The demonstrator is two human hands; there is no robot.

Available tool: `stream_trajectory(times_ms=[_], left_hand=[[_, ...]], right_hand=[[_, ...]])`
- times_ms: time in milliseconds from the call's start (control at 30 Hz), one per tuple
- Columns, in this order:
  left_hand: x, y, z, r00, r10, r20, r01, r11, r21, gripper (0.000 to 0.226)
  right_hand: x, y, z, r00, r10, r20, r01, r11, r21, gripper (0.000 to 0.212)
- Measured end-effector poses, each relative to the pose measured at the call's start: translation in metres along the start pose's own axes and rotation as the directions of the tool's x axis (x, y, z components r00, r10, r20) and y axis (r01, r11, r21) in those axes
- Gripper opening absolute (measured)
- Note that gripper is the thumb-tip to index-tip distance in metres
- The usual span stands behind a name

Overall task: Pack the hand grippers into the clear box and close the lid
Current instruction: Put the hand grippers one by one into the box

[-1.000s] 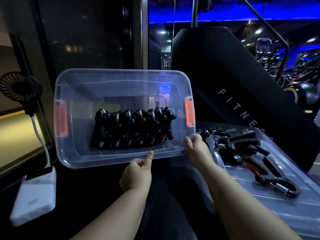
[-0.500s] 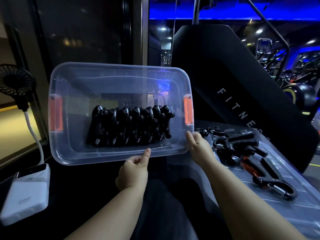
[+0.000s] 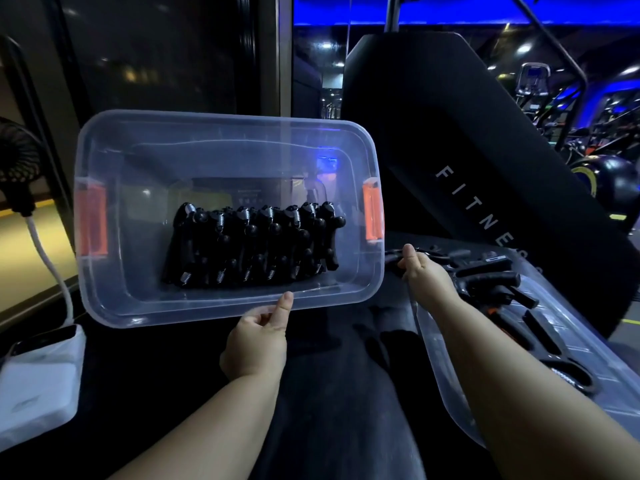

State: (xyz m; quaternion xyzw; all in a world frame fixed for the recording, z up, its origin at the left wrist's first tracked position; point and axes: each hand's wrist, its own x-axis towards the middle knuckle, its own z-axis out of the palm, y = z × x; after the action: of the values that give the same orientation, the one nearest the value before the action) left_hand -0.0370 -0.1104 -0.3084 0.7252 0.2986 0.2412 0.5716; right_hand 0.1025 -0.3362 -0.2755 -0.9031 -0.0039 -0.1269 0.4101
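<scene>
1. Nearest thing in: the left hand (image 3: pixel 256 341) pinches the near rim of the clear box (image 3: pixel 114 299), thumb up against the edge. So that grip is clenched on the box, which is tipped up with its open side facing the camera.

2. A bit further, at about 2 o'clock from the left hand, the right hand (image 3: pixel 420 268) is off the box and over the near end of the lid (image 3: pixel 446 382), which lies flat to the right. Fingers look curled on something dark there, but I honestly can't tell if that grip is closed on a gripper or just touching one.

3. The loose hand grippers (image 3: pixel 491 282) lie in a heap on the lid, from about 3 o'clock of the right hand and trailing back toward me along the lid. The right hand is clearly the nearer one, the left is well apart and busy anyway.

4. Further back, inside the box, a row of packed grippers (image 3: pixel 252 247) runs 9 to 3 along the low side, each one standing crossways to the row.

5. My guess at the key relation: free space in the box sits at 9 o'clock from the right hand, so the next gripper travels leftward and slots in parallel with the row.
</scene>
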Motion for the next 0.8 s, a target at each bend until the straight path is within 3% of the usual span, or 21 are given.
stream_trajectory(times_ms=[233, 800], left_hand=[[-0.002, 0.000, 0.002, 1.000, 0.013, -0.016, -0.013, 1.000, -0.009, 0.055], [0.001, -0.007, 0.008, 0.996, 0.056, -0.074, -0.056, 0.998, -0.001, 0.063]], right_hand=[[0.031, 0.000, -0.005, 0.997, -0.080, -0.017, 0.072, 0.963, -0.261, 0.042], [0.091, 0.002, 0.036, 0.982, -0.006, 0.190, 0.098, 0.872, -0.480, 0.061]])
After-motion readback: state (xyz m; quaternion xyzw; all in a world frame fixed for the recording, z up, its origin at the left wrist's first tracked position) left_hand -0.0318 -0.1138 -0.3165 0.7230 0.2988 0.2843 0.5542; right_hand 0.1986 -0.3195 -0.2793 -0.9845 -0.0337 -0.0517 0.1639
